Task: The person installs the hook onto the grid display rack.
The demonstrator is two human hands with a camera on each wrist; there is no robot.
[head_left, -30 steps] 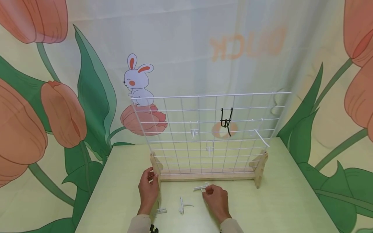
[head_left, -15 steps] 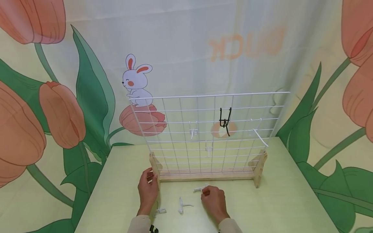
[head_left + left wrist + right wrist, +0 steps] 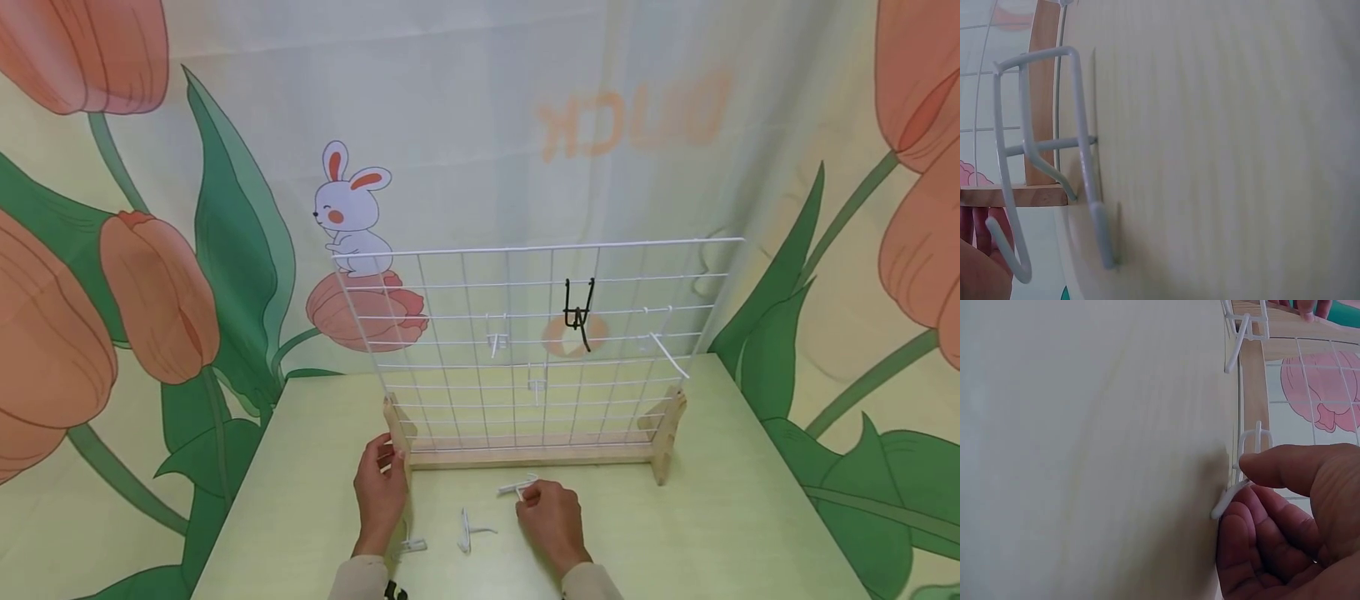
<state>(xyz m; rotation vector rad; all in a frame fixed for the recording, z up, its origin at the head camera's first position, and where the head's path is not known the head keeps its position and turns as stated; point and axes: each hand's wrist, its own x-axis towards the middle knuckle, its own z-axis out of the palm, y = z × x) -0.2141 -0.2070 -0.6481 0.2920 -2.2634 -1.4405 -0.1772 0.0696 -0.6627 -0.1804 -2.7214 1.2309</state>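
My right hand (image 3: 552, 521) is low over the table, its thumb and fingers pinching the prong of a white wire hook (image 3: 513, 487). In the right wrist view the prong's rounded end (image 3: 1225, 501) pokes out between thumb and curled fingers. My left hand (image 3: 380, 493) rests its fingers against the left wooden foot (image 3: 399, 421) of a white wire grid rack (image 3: 465, 325). A second white hook (image 3: 466, 532) lies between the hands. Beside the left wrist lies a third white hook (image 3: 411, 546), large in the left wrist view.
On the grid hang a black hook (image 3: 577, 317) and several white hooks, one long hook (image 3: 667, 354) at the right. A wooden base bar (image 3: 532, 456) joins the feet. Behind the pale table (image 3: 712, 517) hangs a tulip-printed curtain (image 3: 247, 208).
The right hand has shifted very slightly left at the hook; otherwise both hands keep their places. The whole scene drifts slightly left in the head view.
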